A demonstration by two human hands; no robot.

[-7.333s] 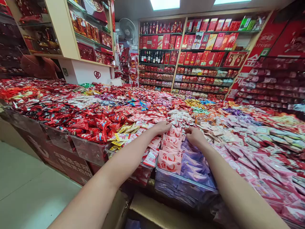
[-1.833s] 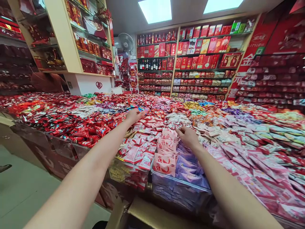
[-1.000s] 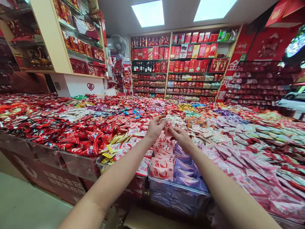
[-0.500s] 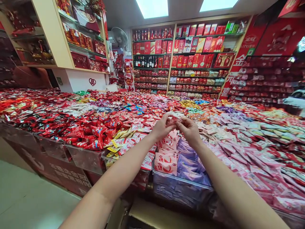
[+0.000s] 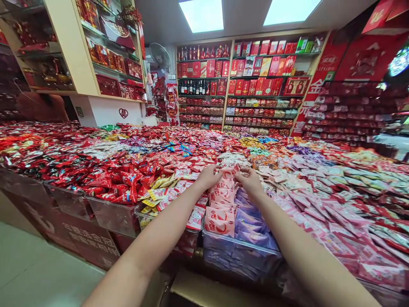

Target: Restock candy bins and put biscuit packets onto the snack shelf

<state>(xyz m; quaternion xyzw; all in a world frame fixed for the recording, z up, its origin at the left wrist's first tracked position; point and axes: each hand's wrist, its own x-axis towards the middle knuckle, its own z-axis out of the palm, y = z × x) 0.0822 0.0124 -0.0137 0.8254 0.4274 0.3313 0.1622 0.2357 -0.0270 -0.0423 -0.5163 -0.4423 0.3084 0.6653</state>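
Note:
A pink packet is pinched between my left hand at its left edge and my right hand at its right edge. Both hands are over the far end of a clear bin. Inside that bin, pink packets stand in a row on the left and purple packets on the right. White packets lie just beyond my fingers. Yellow packets are left of the bin, and light pink packets spread out to its right.
Clear bins heaped with red packets line the front left edge. Shelves of bottles and red boxes stand behind. At the far left, a person's arm or shoulder is partly visible. A box sits below the counter edge.
Both hands have come down and nearer, from above the bin to the far end of the pink row. A pink packet now shows between them. The camera view has shifted slightly.

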